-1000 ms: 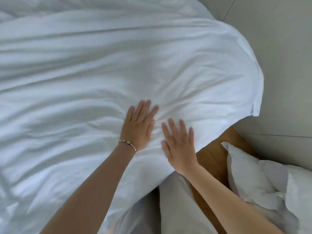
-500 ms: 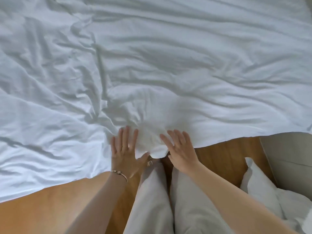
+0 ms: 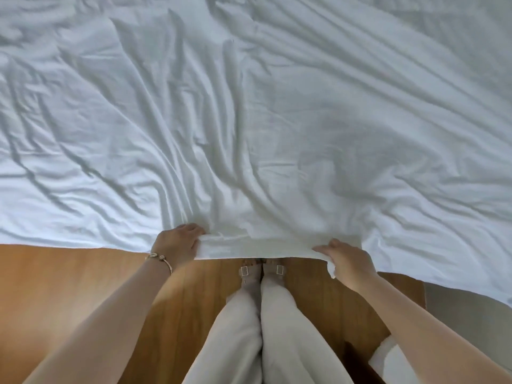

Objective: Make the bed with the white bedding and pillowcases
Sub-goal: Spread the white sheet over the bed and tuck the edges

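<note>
Where fingers curl, sheet's near edge inside both grips.

Count: two hands, left and right. One white sheet ahead of both hands. One bracelet behind the left hand. One pillow behind the right hand. Two feet between the hands.

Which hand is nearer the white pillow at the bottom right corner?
Right. The right hand grips the sheet edge above the pillow; the left hand grips it farther left.

Wrinkled white sheet spread flat.
</note>
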A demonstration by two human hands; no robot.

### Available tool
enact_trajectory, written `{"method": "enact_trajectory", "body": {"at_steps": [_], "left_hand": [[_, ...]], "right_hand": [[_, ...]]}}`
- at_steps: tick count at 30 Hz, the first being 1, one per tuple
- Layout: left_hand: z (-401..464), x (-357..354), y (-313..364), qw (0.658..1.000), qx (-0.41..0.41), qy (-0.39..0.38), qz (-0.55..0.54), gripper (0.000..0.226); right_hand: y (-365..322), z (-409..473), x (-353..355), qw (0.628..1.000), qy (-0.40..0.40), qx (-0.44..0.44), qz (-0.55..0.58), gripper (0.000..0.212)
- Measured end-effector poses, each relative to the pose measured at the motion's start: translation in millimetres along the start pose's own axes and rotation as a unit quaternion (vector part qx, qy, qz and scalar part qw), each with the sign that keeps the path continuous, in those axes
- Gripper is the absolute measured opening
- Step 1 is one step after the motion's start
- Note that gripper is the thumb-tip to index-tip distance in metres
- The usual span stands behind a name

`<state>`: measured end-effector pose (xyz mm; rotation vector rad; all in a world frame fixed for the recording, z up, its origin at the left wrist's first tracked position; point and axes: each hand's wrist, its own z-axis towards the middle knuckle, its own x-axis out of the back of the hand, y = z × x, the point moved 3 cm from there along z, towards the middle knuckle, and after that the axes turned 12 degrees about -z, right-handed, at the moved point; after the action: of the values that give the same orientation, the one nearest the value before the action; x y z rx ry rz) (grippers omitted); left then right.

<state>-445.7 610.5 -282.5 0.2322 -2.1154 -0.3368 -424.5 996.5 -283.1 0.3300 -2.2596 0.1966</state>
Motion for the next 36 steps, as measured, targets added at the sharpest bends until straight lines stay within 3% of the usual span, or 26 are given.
{"method": "enact_trajectory", "body": {"at_steps": [3, 6, 12, 16, 19, 21, 25, 29, 32, 36], "left_hand": [[2.3, 3.5, -6.1, 0.997, 0.033, -0.062, 0.037, 0.037], [3.9, -3.1, -10.1, 0.992, 0.041, -0.114, -0.037, 0.042], [-9.5, 22.2, -61.6, 0.986, 0.056, -0.04, -0.151, 0.042], [-28.1, 42.5, -159.8, 0.99, 0.081, -0.047, -0.102, 0.059], [-44.9, 61.8, -248.7, 0.991, 0.082, -0.098, -0.035, 0.077], [-55.8, 76.0, -307.0, 0.988, 0.097, -0.112, -0.033, 0.083], [-72.0, 115.6, -410.3, 0.982, 0.143, -0.116, -0.045, 0.079], [-85.2, 141.8, -497.4, 0.969, 0.191, -0.142, -0.06, 0.079], [-91.8, 149.4, -550.4, 0.966, 0.184, -0.182, -0.025, 0.081], [-85.5, 174.8, -609.0, 0.982, 0.131, -0.134, 0.006, 0.07]], "right_hand": [[-25.5, 14.6, 10.9, 1.0, -0.029, -0.003, 0.006, 0.061], [-64.6, 31.9, 32.5, 0.998, -0.032, 0.022, 0.055, 0.063], [-184.3, 76.7, 89.1, 0.992, 0.044, 0.066, 0.095, 0.063], [-290.4, 117.5, 115.7, 0.989, 0.019, 0.088, 0.115, 0.064], [-368.5, 148.7, 129.5, 0.985, -0.01, 0.0, 0.174, 0.066], [-419.6, 167.9, 135.4, 0.989, -0.035, -0.041, 0.14, 0.065], [-513.6, 198.0, 150.5, 0.986, -0.047, -0.098, 0.13, 0.067], [-596.1, 217.6, 167.2, 0.988, -0.034, -0.083, 0.127, 0.076], [-651.9, 237.2, 179.5, 0.983, -0.035, -0.056, 0.173, 0.079], [-718.2, 270.1, 188.7, 0.987, -0.004, -0.07, 0.143, 0.074]]}}
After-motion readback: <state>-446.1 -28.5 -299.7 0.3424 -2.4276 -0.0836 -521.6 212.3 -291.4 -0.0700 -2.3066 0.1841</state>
